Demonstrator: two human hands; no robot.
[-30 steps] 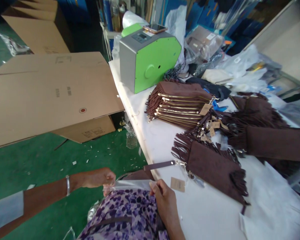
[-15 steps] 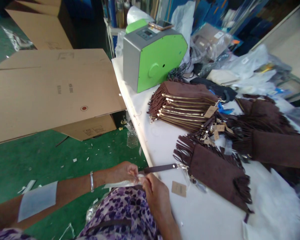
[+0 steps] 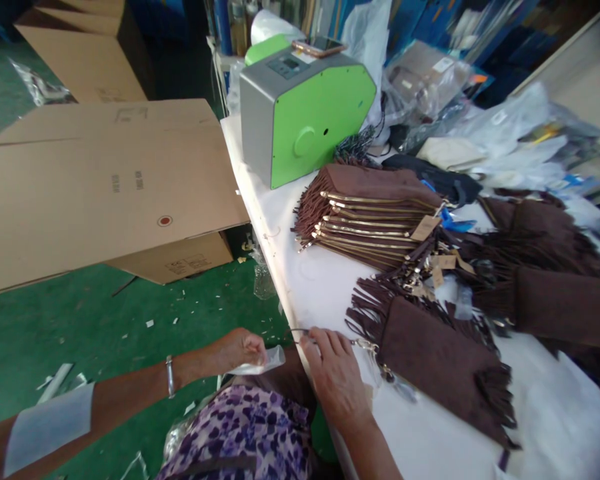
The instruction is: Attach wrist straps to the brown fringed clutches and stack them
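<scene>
Table (image 3: 317,287) and the stack of fringed bags (image 3: 385,181) on it: no change we can see beyond a slight camera shift. Single fringed bag (image 3: 440,360): lies flat on the table, same place. The change is in our hands: half a second back both are at the plastic, now they're apart. Right hand (image 3: 337,377) is off it and lies palm down over the strap (image 3: 301,330) at the table edge; fingers hide most of the strap, so we can't tell if they grip it or just rest on it. Left hand (image 3: 245,350) alone keeps a pinch on the plastic piece (image 3: 271,360), other fingers curled, out past the edge. For the work, we read that as attention split: one hand minds the plastic, the other turns to the strap.

Positions: the bag's body is to the right of the right hand, apart from it as far as we see. Strap runs from the bag under the right hand, with a thin dark loop showing past the fingers. Plastic is left of the right hand, near but apart, free end toward it. Clasp (image 3: 367,345) is just beside the right fingers, uncovered
</scene>
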